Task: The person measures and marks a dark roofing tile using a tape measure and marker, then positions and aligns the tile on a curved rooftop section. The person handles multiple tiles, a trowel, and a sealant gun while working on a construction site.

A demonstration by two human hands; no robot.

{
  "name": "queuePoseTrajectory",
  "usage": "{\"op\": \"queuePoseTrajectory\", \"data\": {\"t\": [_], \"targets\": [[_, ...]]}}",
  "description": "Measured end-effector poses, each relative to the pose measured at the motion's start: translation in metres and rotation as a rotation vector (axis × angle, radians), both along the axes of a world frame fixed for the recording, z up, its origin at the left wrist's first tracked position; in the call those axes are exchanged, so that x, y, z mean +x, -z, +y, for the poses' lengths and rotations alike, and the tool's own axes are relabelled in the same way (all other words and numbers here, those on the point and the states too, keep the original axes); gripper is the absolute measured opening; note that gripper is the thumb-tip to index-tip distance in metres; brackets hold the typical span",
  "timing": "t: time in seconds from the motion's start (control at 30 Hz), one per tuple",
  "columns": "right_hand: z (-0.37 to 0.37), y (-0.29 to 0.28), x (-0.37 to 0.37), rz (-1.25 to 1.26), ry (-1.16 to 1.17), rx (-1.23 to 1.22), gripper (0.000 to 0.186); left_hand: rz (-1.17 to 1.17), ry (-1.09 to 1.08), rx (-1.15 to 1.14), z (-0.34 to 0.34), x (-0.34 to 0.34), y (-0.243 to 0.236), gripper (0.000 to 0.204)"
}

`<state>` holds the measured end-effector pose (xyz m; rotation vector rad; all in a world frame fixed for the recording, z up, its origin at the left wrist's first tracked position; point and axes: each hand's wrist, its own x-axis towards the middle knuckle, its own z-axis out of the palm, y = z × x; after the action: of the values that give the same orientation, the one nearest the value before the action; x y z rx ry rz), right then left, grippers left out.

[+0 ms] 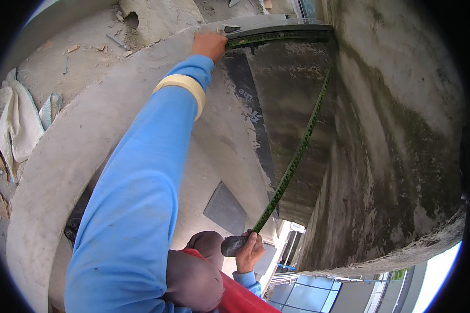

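My right hand (249,254) grips a dark rounded tape measure case (234,245) in the lower middle. From it the green blade (303,143) runs out in a bow up to the far right corner. There it turns and lies along the dark ledge, back to my left hand (210,46). That hand has its fingers bent and closed at the blade's end; their tips are partly hidden. Round my left forearm, over the blue sleeve, sits a cream-coloured tape roll (181,83). A small dark piece (231,28) lies just beyond the left hand.
A stained concrete wall (397,130) rises on the right. A dark grey tile (225,208) lies below, near my knee (196,276). Beyond the curved concrete edge (89,120) at left are crumpled sacks (23,117) and rubble. Glazed panels (308,292) show at lower right.
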<state>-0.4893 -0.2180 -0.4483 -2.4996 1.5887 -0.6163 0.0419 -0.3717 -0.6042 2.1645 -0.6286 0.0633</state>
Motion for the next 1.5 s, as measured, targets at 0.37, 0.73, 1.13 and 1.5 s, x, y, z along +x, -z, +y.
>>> {"op": "queuePoseTrajectory", "data": {"t": [0.37,0.73,1.13,1.5], "targets": [[-0.007,-0.033,0.014,0.014,0.030,-0.117,0.041,-0.038,-0.009,0.035,0.000,0.001,0.004,0.018],[-0.004,-0.034,0.016,0.010,0.053,-0.054,0.043,-0.095,-0.037,0.038,-0.001,-0.002,0.007,0.016],[-0.004,-0.035,0.017,0.016,0.035,-0.068,0.042,-0.061,-0.013,0.042,0.004,-0.002,0.002,0.018],[-0.001,-0.033,0.020,0.020,0.036,-0.058,0.045,-0.120,-0.041,0.008,0.007,-0.004,0.004,0.017]]}}
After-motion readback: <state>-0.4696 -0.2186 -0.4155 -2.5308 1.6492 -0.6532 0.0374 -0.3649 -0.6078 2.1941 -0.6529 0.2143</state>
